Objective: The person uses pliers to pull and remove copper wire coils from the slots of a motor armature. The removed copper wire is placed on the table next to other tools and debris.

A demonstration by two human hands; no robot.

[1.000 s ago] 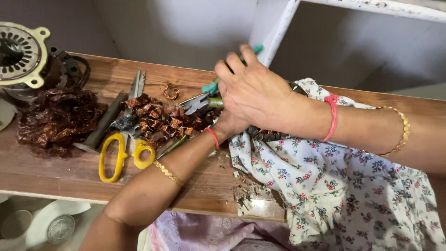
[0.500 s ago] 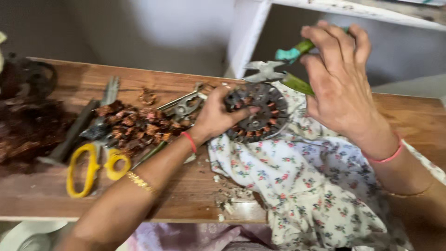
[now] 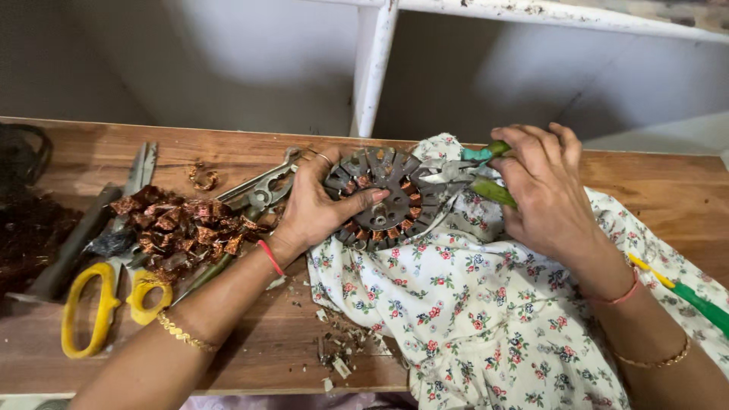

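Since the earlier frame, the right hand is bringing the green-handled pliers down from above to the round grey steel motor stator with copper windings, at its 3 o'clock edge. The left hand, grip closed round the rim at 9 o'clock, is pinning it on the floral cloth over the wooden surface. It is probably heavy, rigid and sharp-toothed, best held by the rim.

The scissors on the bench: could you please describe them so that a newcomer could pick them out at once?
Start at the wooden bench and go to its near left corner, left of the left hand and beside the pile of copper scraps. The scissors lie there, the only tool with bright yellow loop handles; the tools around them are dull grey metal.
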